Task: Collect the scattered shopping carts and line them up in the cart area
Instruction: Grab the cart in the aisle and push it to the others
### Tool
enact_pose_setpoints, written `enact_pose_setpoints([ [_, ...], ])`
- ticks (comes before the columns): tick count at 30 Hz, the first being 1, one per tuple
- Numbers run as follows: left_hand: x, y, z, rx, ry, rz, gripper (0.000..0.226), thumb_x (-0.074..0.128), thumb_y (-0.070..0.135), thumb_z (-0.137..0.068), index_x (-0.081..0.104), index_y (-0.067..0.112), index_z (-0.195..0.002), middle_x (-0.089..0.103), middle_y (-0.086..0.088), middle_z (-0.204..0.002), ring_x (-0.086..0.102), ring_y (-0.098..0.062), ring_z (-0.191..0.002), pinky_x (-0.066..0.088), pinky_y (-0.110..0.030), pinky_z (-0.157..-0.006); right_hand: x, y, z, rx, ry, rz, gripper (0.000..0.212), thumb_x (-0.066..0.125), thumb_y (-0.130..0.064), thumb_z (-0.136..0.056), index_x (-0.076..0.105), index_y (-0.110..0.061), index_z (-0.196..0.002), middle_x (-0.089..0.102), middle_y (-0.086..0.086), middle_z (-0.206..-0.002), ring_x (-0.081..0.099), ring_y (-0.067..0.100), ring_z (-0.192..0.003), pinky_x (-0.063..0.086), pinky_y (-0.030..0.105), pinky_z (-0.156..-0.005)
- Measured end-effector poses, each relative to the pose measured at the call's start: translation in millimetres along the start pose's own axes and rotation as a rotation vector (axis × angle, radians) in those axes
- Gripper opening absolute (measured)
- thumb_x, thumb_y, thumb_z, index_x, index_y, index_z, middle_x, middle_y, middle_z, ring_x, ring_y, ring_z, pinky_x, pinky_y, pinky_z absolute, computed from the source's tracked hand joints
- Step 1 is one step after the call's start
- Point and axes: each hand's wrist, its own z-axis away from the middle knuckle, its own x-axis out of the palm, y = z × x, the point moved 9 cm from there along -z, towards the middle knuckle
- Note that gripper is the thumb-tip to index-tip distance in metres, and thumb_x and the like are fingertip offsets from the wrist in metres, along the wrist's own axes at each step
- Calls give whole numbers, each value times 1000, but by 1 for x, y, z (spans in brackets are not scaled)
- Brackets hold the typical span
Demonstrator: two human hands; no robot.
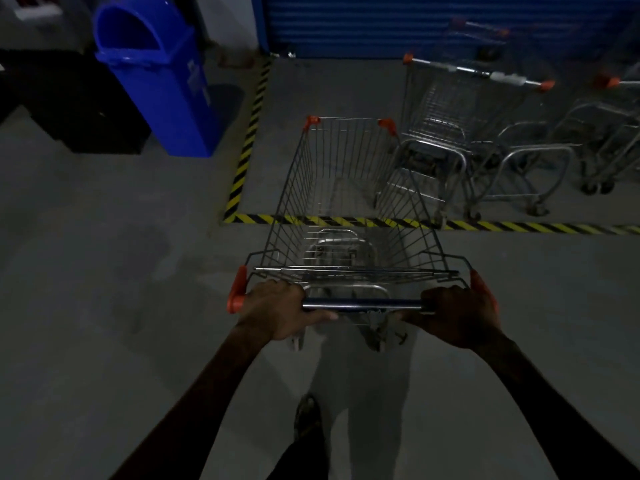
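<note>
Cart (349, 202) crosses the striped tape (519, 226), both hands (left (277, 311), right (457, 315)) curled round its handle (362, 303). Parked carts (460, 133) wait alongside; lining up remains.

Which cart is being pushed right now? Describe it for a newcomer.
Start at the blue shutter and the striped floor tape. The pushed cart straddles that tape, left of the parked carts. Only it has the left hand and right hand on its handle.

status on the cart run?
Left hand, right hand gripping cart handle. Cart crossing striped line. Parked cart close on right.
</note>
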Motion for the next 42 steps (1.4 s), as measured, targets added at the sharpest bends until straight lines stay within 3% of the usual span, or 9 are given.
enact_pose_setpoints([
  [4, -25, -25, -63, 16, 9, -5, 90, 36, 101, -77, 75, 24, -101, 76, -2, -105, 71, -23, -104, 48, -39, -96, -11, 5, -70, 43, -32, -33, 113, -19, -107, -50, 63, -39, -87, 68, -18, -84, 69, 6, -96, 16, 49, -127],
  [9, -42, -64, -146, 41, 14, 26, 101, 27, 109, -68, 74, 24, -97, 76, -3, -101, 72, -26, -99, 51, -37, -85, -38, 7, -145, 73, 3, -34, 97, -13, -108, -54, 54, -41, -75, 62, -20, -77, 68, 6, -95, 11, 52, -128],
  [13, -61, -94, -215, 71, 84, -22, 104, 18, 111, -62, 71, 25, -88, 76, -1, -94, 73, -23, -92, 52, -35, -82, -51, 12, -208, 103, 12, -91, 101, -15, -110, -48, 53, -39, -70, 54, -17, -70, 68, 11, -87, 42, 50, -114],
  [17, -80, -125, -288, 50, 102, -54, 95, 26, 111, -65, 67, 26, -80, 75, 2, -90, 72, -21, -91, 53, -33, -80, -64, 15, -282, 84, 60, -68, 96, -13, -109, -54, 51, -40, -71, 66, -14, -76, 71, 13, -92, 17, 55, -126],
  [23, -118, -161, -390, 28, 51, -16, 80, 44, 104, -70, 73, 30, -82, 75, 7, -86, 72, -15, -87, 46, -28, -74, -96, 21, -381, 83, 107, -15, 91, 1, -107, -66, 62, -40, -72, 67, -13, -74, 71, 13, -93, 13, 60, -125],
  [28, -158, -185, -460, 34, 232, -49, 82, 28, 105, -72, 57, 28, -73, 71, 6, -78, 70, -18, -81, 42, -30, -68, -121, 22, -459, 110, 189, -225, 111, -1, -107, -66, 76, -28, -83, 74, -2, -76, 74, 24, -84, 51, 42, -93],
  [33, -187, -202, -533, 97, 358, -72, 82, 22, 98, -79, 59, 25, -78, 72, -1, -82, 70, -27, -83, 49, -40, -83, -157, 17, -527, 138, 277, -117, 105, 2, -100, -69, 75, -26, -79, 74, -1, -72, 75, 23, -79, 44, 43, -104],
  [36, -197, -220, -580, 125, 398, -47, 81, 31, 93, -82, 64, 20, -81, 72, -6, -84, 70, -30, -83, 51, -42, -84, -156, 22, -576, 139, 231, -127, 102, 2, -101, -71, 71, -25, -75, 72, -1, -71, 73, 24, -77, 48, 39, -92],
  [42, -234, -255, -679, 198, 447, 57, 71, 28, 100, -79, 46, 31, -72, 70, -3, -78, 68, -28, -79, 51, -44, -85, -189, 25, -668, 192, 311, -130, 100, 10, -102, -72, 72, -23, -72, 72, -1, -70, 73, 22, -74, 51, 35, -81],
])
